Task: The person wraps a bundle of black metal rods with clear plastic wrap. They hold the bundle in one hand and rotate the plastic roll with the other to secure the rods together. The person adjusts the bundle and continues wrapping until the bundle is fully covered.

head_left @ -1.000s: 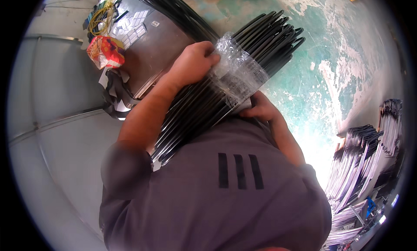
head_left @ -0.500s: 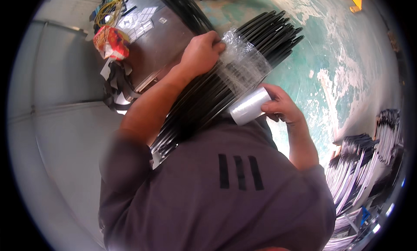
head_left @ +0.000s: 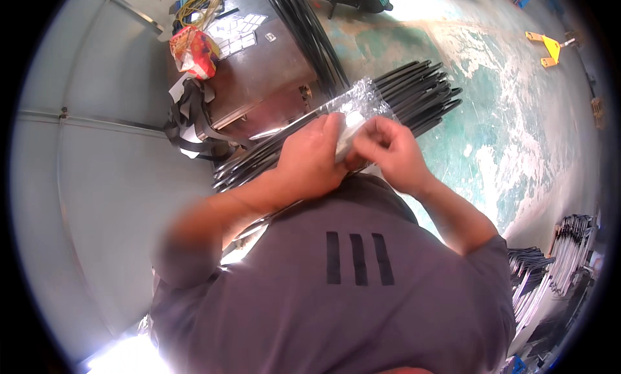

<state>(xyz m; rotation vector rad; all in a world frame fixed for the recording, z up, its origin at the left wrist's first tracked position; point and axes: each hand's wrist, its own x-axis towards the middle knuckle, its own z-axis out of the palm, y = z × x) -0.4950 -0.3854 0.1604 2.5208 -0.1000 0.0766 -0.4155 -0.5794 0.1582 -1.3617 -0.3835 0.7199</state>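
A bundle of long black tubes lies slantwise in front of me, with clear stretch film wrapped around it near its far right end. My left hand is closed around a roll of stretch film over the wrapped part; its fingers partly hide the roll. Against the roll's right side, my right hand is closed, thumb and forefinger curled into a ring. What those fingers pinch is too blurred and covered to make out.
Beyond the bundle stands a dark table bearing small white cards, a red packet and yellow cord. More black tubes stretch along its right edge. A yellow pallet jack and stacked tubes are on the right.
My left hand has left the film's far edge and come down to the roll. My right hand has brought the roll up and left onto the bundle. The view has shifted.
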